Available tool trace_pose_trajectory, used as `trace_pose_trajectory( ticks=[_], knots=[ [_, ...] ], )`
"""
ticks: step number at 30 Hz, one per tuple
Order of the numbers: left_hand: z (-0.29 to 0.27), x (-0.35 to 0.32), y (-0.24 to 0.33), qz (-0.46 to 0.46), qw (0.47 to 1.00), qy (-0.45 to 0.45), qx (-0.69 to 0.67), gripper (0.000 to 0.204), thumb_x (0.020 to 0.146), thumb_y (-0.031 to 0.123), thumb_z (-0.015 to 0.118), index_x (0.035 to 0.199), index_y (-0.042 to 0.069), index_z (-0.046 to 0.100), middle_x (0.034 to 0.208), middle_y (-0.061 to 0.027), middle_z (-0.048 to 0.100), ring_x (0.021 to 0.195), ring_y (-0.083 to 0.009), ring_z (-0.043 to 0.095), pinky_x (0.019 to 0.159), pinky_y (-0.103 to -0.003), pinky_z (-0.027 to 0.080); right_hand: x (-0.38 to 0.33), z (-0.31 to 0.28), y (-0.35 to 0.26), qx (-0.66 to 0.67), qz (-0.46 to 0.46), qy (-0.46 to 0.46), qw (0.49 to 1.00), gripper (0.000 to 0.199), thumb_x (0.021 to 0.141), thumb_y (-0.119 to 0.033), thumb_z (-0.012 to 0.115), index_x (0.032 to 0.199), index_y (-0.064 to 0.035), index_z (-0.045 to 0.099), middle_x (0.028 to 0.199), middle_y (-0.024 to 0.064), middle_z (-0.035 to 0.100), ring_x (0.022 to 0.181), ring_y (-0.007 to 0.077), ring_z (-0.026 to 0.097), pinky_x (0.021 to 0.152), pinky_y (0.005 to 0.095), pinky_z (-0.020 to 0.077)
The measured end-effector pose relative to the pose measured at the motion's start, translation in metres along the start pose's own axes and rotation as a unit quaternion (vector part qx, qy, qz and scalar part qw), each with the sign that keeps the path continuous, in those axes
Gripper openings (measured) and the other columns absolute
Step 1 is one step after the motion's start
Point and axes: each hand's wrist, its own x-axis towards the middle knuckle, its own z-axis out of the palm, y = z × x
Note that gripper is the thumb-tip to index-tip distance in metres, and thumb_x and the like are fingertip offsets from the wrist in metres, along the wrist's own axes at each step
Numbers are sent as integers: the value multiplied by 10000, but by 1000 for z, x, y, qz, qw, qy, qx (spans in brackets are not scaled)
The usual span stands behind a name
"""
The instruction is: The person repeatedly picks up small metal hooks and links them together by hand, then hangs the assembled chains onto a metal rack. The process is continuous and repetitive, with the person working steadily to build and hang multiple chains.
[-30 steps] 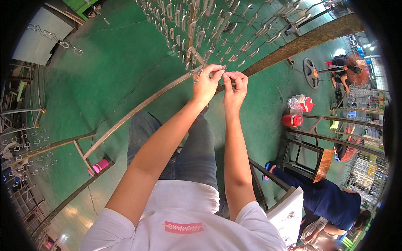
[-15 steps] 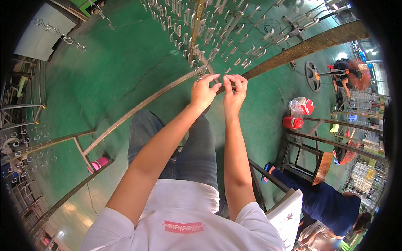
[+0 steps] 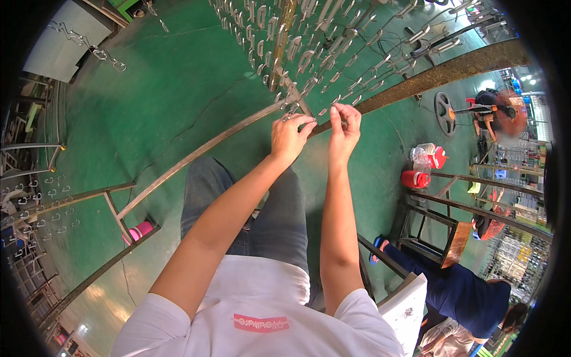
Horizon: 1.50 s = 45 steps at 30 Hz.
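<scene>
Both my hands are raised at the lower end of a hanging cluster of small silvery carabiner-shaped metal pieces [image 3: 305, 60], strung in rows on thin lines. My left hand [image 3: 289, 138] has its thumb and forefinger pinched together; a tiny shiny bit shows at the fingertips, too small to name. A little to the right and slightly higher, my right hand [image 3: 344, 132] is closed too, thumb against curled fingers beside the lowest pieces of one row. Whatever it grips is hidden. A gap separates the two hands.
A rusty metal beam [image 3: 440, 74] and a thinner bar [image 3: 202, 149] cross before me. At right stand red containers [image 3: 415, 178], a black-rimmed wheel [image 3: 444, 113] and a wooden stool [image 3: 457, 244]. A person in dark blue [image 3: 470, 297] bends nearby. A pink cylinder [image 3: 140, 231] lies left.
My hands have moved apart: the right one shifted to the right, while the left dropped slightly with its fingertips drawn together. The hanging metal pieces have shifted a little in view.
</scene>
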Motion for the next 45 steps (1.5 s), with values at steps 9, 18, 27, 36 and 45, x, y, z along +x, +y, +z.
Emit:
trace_pose_trajectory(
  ticks=[9,18,27,36,45],
  knots=[
    [-14,-16,-1,25,1000,6,11,117,800,179,699,869,86,720,892,-44,703,852,-241,636,769,-360,477,31,22,-11,144,28,-62,987,193,799,-21,726,975,-63,659,1076,30,575,950,141,554,841,281,459],
    [-13,-19,-9,13,1000,0,-3,125,807,235,700,857,122,721,889,5,705,870,-211,621,802,-383,431,33,27,-9,197,26,-57,978,144,814,26,695,915,-63,643,1031,30,592,985,161,578,855,305,477],
    [-17,-17,-4,39,999,21,7,99,786,125,709,863,64,716,870,-64,703,820,-250,646,746,-342,499,29,23,-13,200,36,-48,978,128,815,35,690,875,-49,615,1069,37,601,977,170,603,835,298,500],
    [-18,-15,-6,37,999,22,11,112,791,135,709,875,61,715,879,-72,703,822,-255,654,738,-346,505,23,11,-13,198,22,-53,979,140,774,67,705,881,-17,676,1043,62,529,955,175,576,820,293,513],
    [-20,-8,-5,24,1000,5,7,130,806,156,697,887,55,712,888,-89,701,826,-271,664,741,-347,506,-5,-14,13,117,31,-58,991,109,806,23,696,897,-36,686,1060,67,577,973,162,579,845,292,485]
  ],
)
